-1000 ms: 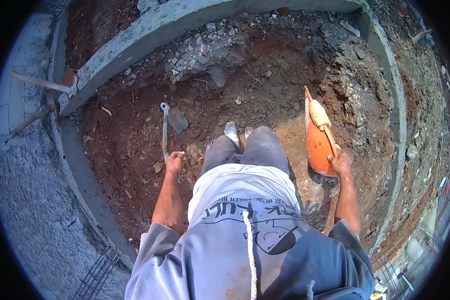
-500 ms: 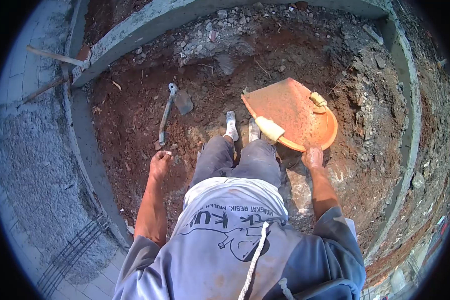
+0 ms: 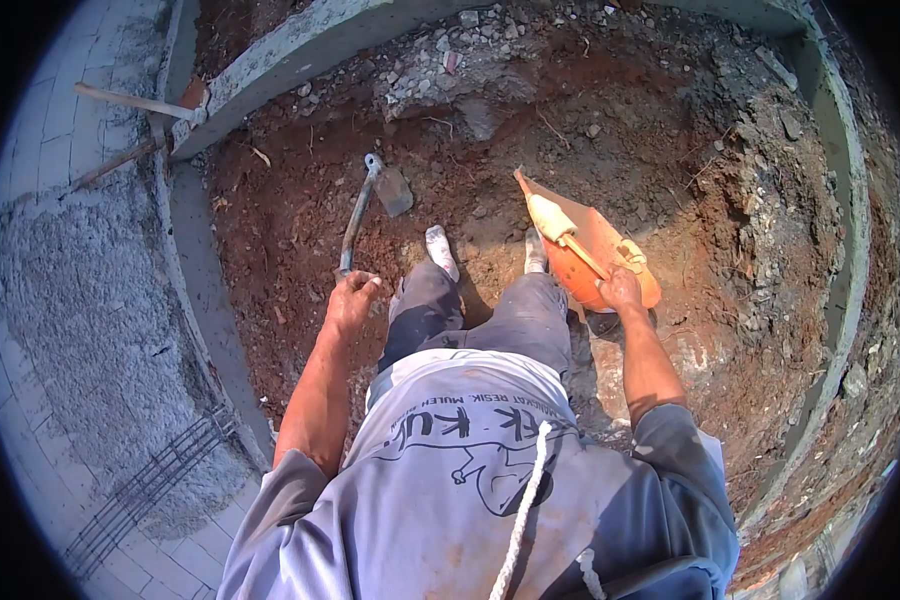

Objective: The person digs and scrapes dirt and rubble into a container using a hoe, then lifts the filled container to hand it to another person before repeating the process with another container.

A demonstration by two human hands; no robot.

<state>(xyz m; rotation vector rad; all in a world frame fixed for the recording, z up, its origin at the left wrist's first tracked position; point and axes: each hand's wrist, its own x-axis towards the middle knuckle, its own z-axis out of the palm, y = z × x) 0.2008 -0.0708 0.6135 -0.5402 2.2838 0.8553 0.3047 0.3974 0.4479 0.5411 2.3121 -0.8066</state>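
My right hand [image 3: 622, 288] is closed on the back rim of an orange plastic dirt scoop [image 3: 595, 232]. The scoop is tipped up on its side by my foot, with pale padding wrapped around its side handles. My left hand [image 3: 352, 298] has its fingers curled at the lower end of a short-handled hoe [image 3: 358, 220]. Whether these fingers touch the handle or hold anything is hidden. The hoe lies on the soil, its flat metal blade [image 3: 395, 191] to the right of the handle's far end.
Both feet, in whitish coverings, stand on reddish soil [image 3: 290, 220] between hoe and scoop. Concrete beams [image 3: 270, 75] frame the dug area. Rubble [image 3: 450, 62] lies at the far side. A wooden-handled tool [image 3: 135, 102] and a rebar cage [image 3: 150, 490] rest on the left.
The scoop has tilted from lying open toward me to standing more on edge, and my right hand has shifted up with it. My left hand has moved forward to the hoe handle's end.
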